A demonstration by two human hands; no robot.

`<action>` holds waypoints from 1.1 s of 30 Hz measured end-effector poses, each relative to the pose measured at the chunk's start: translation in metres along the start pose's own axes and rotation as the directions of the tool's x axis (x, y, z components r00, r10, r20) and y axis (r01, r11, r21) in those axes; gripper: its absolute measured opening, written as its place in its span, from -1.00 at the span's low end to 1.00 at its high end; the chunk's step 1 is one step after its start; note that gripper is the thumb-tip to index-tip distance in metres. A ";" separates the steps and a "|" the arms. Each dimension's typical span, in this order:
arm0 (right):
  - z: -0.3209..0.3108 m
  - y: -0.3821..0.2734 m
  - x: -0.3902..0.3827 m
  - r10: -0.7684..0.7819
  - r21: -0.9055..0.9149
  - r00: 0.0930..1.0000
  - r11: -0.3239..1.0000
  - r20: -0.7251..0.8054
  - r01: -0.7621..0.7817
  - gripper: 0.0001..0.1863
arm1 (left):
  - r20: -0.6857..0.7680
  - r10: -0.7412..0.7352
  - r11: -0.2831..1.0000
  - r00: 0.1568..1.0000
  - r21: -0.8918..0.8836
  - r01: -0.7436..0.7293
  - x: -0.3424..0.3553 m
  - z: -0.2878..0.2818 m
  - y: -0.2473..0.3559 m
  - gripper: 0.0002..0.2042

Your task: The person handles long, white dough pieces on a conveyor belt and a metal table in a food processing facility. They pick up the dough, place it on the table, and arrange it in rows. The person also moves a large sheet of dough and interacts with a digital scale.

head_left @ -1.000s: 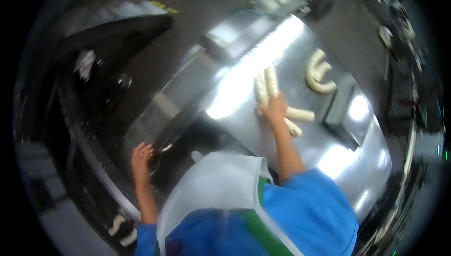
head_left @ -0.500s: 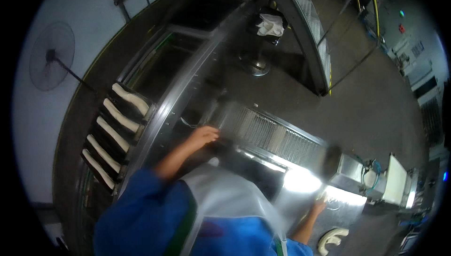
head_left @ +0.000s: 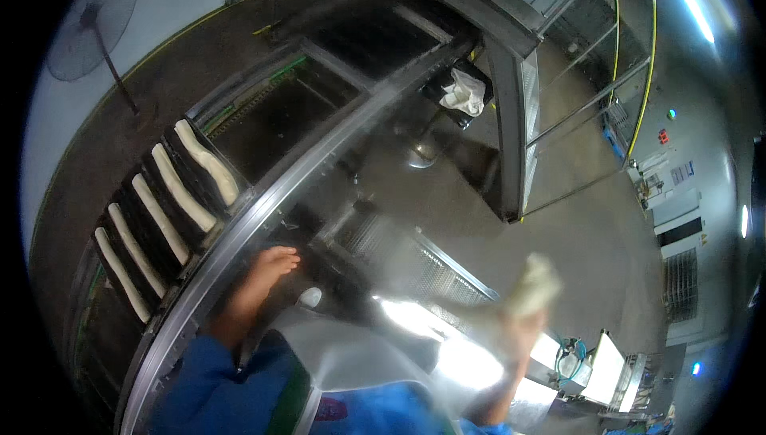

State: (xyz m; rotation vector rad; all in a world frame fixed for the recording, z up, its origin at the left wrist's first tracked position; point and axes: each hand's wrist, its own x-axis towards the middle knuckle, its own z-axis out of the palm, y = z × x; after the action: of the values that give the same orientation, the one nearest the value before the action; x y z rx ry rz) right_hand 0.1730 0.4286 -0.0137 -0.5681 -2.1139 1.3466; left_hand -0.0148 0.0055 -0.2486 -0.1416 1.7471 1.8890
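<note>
My right hand [head_left: 523, 327] is raised over the metal table, closed on a pale length of dough [head_left: 535, 285] that is smeared by motion. My left hand [head_left: 275, 262] hovers just right of the conveyor's metal rail [head_left: 247, 231], its fingers loosely stretched and nothing in them. Several long dough rolls [head_left: 159, 219] lie side by side in black trough-shaped pans [head_left: 177, 210] on the conveyor at the left.
A perforated metal belt [head_left: 447, 271] runs ahead of the shiny table. Farther off are a stool with a white cloth [head_left: 464, 92], metal steps [head_left: 528, 140] with yellow-edged railings, and a standing fan [head_left: 92, 20]. A white board [head_left: 604, 369] stands at the right.
My right hand has risen from the table with the dough in it. My left hand has drawn back toward the conveyor rail. The whole view has turned to the right.
</note>
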 end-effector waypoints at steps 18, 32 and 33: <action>0.399 0.167 0.254 -0.271 -0.022 0.434 0.828 0.859 0.561 -0.76 | -0.176 -0.006 0.997 0.984 -0.070 -0.006 -0.046 -0.036 0.012 -0.75; -0.001 0.234 -0.119 0.657 -0.035 0.748 0.749 -0.096 -0.662 -0.59 | 0.440 0.154 0.906 0.885 0.294 -0.303 0.070 0.084 0.030 -0.80; -0.029 0.255 -0.144 0.728 -0.206 0.662 0.630 -0.178 -0.748 -0.59 | 0.448 0.119 0.894 0.886 0.341 -0.292 0.078 0.100 0.032 -0.80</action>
State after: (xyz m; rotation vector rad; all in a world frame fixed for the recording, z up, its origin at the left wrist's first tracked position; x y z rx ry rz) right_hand 0.3137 0.4619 -0.2699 -1.7374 -2.0702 1.3887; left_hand -0.0661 0.1259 -0.2401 0.5912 1.8453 1.5043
